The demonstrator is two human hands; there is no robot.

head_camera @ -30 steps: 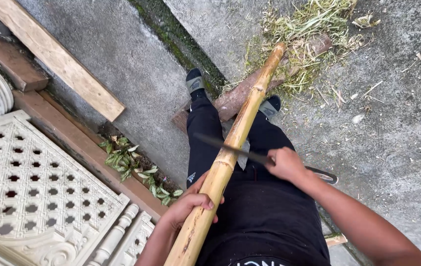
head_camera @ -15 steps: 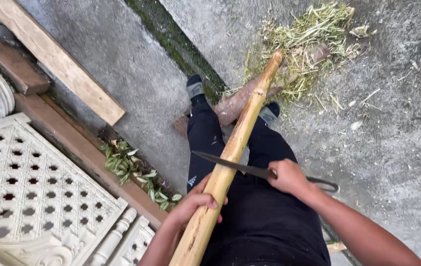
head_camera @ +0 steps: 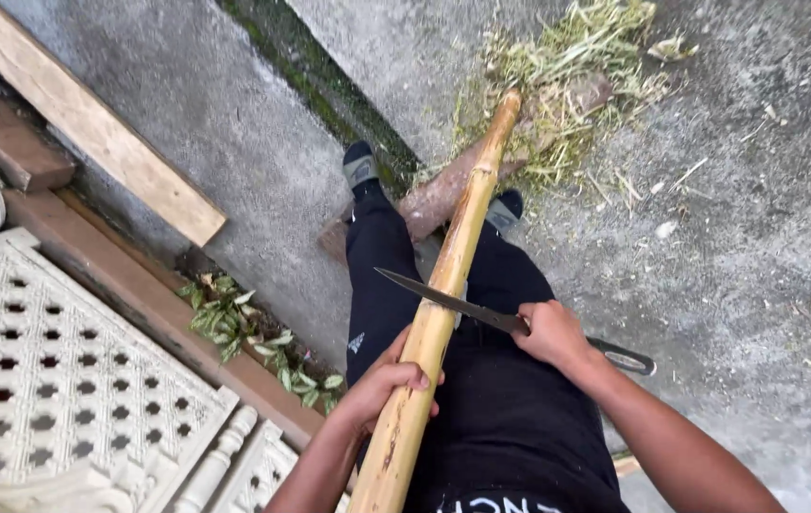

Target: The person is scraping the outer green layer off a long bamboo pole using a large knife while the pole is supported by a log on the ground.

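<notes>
A long yellow-brown bamboo pole (head_camera: 455, 249) runs from my lap out to a pile of pale shavings (head_camera: 572, 66) on the concrete. My left hand (head_camera: 382, 383) wraps around the pole's near part. My right hand (head_camera: 551, 334) grips the handle of a dark knife (head_camera: 443, 300), whose blade lies across the pole just beyond my left hand. A reddish log (head_camera: 434, 198) lies under the pole between my feet. My legs are in black trousers.
A white lattice panel (head_camera: 54, 380) with a baluster fills the lower left. Wooden planks (head_camera: 92, 133) and a beam (head_camera: 154, 304) lie left, with green leaves (head_camera: 249, 332) beside it. A mossy crack (head_camera: 315, 81) crosses the concrete. A metal loop (head_camera: 626, 358) lies behind my right hand.
The knife has slid back along the pole toward my body, from mid-pole to just ahead of my left hand. The pole's far tip stays on the shavings.
</notes>
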